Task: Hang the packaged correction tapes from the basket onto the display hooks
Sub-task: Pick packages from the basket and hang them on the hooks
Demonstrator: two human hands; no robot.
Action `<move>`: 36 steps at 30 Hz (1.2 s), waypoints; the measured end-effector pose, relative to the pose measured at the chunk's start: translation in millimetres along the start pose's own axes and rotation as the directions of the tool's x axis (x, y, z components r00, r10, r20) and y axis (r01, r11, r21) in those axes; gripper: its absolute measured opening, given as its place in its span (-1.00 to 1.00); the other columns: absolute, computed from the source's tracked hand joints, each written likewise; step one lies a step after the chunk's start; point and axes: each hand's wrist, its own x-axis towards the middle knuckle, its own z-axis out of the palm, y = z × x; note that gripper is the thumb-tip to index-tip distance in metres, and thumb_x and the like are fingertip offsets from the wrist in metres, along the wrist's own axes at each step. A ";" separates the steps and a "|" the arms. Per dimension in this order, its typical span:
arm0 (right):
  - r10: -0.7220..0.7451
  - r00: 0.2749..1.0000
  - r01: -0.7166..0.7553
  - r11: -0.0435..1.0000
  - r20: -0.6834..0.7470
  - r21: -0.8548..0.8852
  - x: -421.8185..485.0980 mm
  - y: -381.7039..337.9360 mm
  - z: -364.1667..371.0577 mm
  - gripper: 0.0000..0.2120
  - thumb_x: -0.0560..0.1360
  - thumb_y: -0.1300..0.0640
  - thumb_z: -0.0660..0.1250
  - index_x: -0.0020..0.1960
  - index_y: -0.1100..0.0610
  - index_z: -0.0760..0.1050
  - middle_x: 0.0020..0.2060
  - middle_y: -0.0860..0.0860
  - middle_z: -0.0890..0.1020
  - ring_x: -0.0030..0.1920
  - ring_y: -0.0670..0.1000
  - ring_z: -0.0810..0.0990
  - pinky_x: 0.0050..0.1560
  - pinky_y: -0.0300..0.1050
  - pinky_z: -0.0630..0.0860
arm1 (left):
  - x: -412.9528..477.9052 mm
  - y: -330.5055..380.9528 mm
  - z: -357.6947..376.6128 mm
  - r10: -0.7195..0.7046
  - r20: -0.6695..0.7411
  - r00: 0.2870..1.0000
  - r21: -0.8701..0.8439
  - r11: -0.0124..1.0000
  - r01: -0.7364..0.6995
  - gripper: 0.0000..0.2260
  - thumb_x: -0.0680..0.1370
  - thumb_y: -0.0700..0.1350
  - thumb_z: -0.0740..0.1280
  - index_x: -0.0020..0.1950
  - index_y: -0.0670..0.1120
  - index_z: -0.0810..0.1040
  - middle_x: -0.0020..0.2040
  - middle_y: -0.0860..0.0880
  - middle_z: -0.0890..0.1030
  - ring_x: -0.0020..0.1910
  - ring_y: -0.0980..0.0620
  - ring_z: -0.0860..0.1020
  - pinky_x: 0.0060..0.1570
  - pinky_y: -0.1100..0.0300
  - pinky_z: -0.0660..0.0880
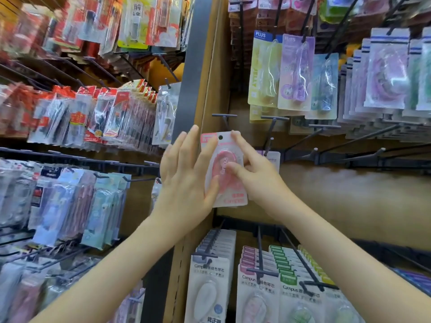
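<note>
Package: we hold the pink-and-white blister-carded correction tape package (235, 199) upright at centre, its punched hole just below a bare dark T-tipped metal hook (224, 117).
Left hand: our left hand (186, 173) is spread, straight fingers against the card's left edge.
Right hand: our right hand (256, 176) pinches the card, forefinger at its top right corner, thumb on the blister.

The pink correction tape pack (227, 157) shows only in part: the left hand (184, 173) covers its left edge and the right hand (254, 176) its right side, with that hand's remaining fingers out of sight. The pack's print is too small to read. The display hook (224, 115) above vanishes behind the card's top. A second pack (274, 159) is mostly hidden by the right hand. Packs on the left shelves (70, 117) are blurred. Both forearms and the Campus packs (210, 283) are cut off at the bottom edge
</note>
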 end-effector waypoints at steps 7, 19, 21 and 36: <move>0.006 0.996 -0.013 0.997 -0.088 -0.071 -2.4 -4.9 11.8 -0.40 0.63 0.10 0.20 0.52 -0.25 -0.02 0.37 -0.09 0.39 0.17 -0.10 0.52 0.07 -0.16 0.58 | 0.2 -20.9 3.9 0.091 0.060 0.994 0.136 0.986 -0.098 -0.53 0.60 0.13 0.07 0.44 -0.04 0.40 0.52 -0.20 0.19 0.51 -0.21 0.11 0.46 -0.11 -0.03; 0.074 0.982 -0.081 0.996 -0.174 -0.029 0.5 -5.6 15.2 -0.43 0.62 0.13 0.20 0.50 -0.27 0.07 0.21 -0.15 0.46 0.21 -0.06 0.51 0.23 0.04 0.51 | 8.7 -20.3 4.9 0.194 0.052 0.980 0.114 0.973 -0.199 -0.51 0.60 0.14 0.06 0.45 -0.08 0.34 0.41 -0.16 0.42 0.49 -0.19 0.18 0.46 -0.14 0.03; 0.107 0.978 -0.121 0.990 -0.182 -0.067 2.2 -4.9 17.0 -0.43 0.63 0.12 0.20 0.51 -0.25 0.07 0.15 -0.14 0.47 0.15 -0.06 0.53 0.21 0.03 0.52 | 9.1 -20.1 4.8 0.223 0.059 0.973 0.133 0.964 -0.229 -0.52 0.60 0.13 0.08 0.45 -0.08 0.30 0.38 -0.17 0.46 0.47 -0.19 0.22 0.45 -0.16 0.04; 0.172 0.969 -0.239 0.826 -0.177 -0.510 2.9 13.1 30.9 -0.40 0.65 -0.06 0.04 0.54 -0.14 -0.25 0.29 0.16 0.49 0.18 0.12 0.54 0.18 0.11 0.50 | 11.8 -18.2 2.3 0.210 0.320 0.924 0.383 0.863 -0.329 -0.52 0.52 0.09 0.21 0.36 -0.11 0.45 0.07 -0.07 0.62 0.20 -0.11 0.49 0.43 -0.27 -0.10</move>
